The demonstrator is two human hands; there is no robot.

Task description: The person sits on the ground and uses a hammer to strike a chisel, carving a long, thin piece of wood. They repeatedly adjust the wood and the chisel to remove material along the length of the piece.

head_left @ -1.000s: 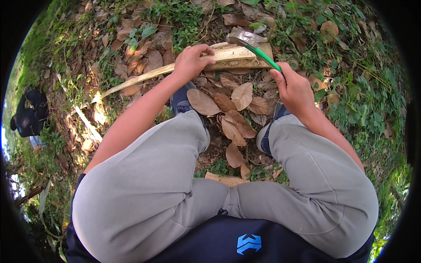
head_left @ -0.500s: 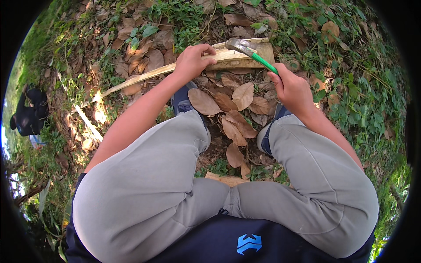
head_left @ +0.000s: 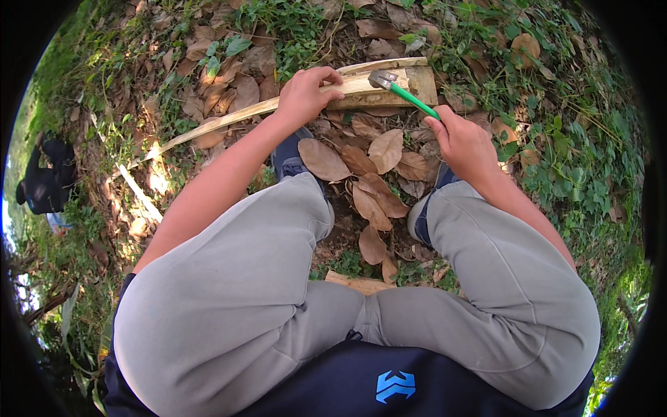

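Outdoors, on overgrown ground [head_left: 337, 247]
On my feed I see fallen leaves [head_left: 322, 160], green plants [head_left: 570, 167] and sunlight [head_left: 158, 182] dappling the ground.

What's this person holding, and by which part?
The right hand holds a hammer by its green handle, away from the head. The left hand lies over the wood strip, partway along; whether it grips cannot be told.

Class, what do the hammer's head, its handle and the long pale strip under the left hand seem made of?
Hammer head: probably metal, smooth and grey, with shiny highlights.
Handle: perhaps plastic or rubber-coated, given its even, bright green.
Strip: likely wood or bamboo, apparently unvarnished, judging by its pale, streaky surface.
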